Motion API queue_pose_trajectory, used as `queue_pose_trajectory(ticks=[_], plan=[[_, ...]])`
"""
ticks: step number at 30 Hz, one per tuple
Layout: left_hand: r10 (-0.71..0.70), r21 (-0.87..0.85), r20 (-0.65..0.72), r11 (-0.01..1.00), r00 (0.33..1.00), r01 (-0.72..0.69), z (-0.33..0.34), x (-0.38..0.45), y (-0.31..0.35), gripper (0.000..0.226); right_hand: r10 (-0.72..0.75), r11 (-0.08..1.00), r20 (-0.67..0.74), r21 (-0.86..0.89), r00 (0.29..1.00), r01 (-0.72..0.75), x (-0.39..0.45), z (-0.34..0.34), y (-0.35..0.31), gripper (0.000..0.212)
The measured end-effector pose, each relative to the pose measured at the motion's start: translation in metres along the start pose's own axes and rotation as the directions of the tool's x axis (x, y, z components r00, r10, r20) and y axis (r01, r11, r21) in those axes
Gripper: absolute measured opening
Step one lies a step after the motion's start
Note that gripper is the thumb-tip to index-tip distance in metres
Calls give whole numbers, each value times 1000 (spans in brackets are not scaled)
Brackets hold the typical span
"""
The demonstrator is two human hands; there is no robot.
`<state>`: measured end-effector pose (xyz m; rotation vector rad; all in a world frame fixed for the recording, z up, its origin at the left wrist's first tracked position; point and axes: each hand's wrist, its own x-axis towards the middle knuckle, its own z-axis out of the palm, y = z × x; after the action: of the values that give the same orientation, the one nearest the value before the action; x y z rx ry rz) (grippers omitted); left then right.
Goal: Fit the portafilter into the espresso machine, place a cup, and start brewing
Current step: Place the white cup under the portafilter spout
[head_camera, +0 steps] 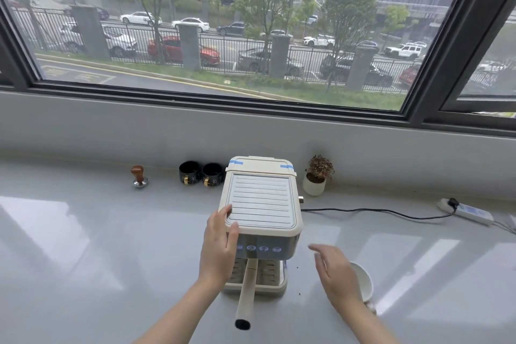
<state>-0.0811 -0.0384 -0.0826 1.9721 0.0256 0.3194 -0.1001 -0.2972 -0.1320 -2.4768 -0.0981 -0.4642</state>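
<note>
Now the left hand (219, 246) grips the machine (262, 201) at its front left corner, thumb on the top plate and fingers curled round the edge. That machine stands mid-counter (111, 232), its handle (247, 293) jutting toward the camera. Right hand (335, 271) hovers just right of it, fingers straight and loosely spread, holding nothing, above a white cup (363, 281).

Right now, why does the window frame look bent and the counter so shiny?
Head view: the wide-angle lens bows the window frame; daylight leaves pale glare patches on the counter; the right hand looks slightly motion-blurred, while the left hand gripping the machine is sharp.
</note>
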Motion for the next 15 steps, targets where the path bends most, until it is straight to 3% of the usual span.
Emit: queue_pose_trajectory(ticks=[3,5,7,11,13,15], plan=[[5,23,-14,1000,1000,-5,1,-1,-1,44,194,962,-44,-190,980,-198,-29,10,62,29],[8,39,-24,999,1000,-8,2,-1,-1,45,419,895,2,-174,908,-412,-43,19,95,42],[15,56,-29,998,999,-13,1,-1,0,47,541,834,61,-169,839,-526,-52,23,114,43],[47,127,-19,991,999,-44,0,0,0,47,544,838,52,6,837,-545,-61,33,131,55],[67,178,-11,982,998,-64,-2,0,-2,52,521,850,-54,116,852,-513,-62,38,133,64],[92,234,-11,968,996,-87,-2,1,-3,54,600,791,-42,179,799,-585,-60,35,133,68]])
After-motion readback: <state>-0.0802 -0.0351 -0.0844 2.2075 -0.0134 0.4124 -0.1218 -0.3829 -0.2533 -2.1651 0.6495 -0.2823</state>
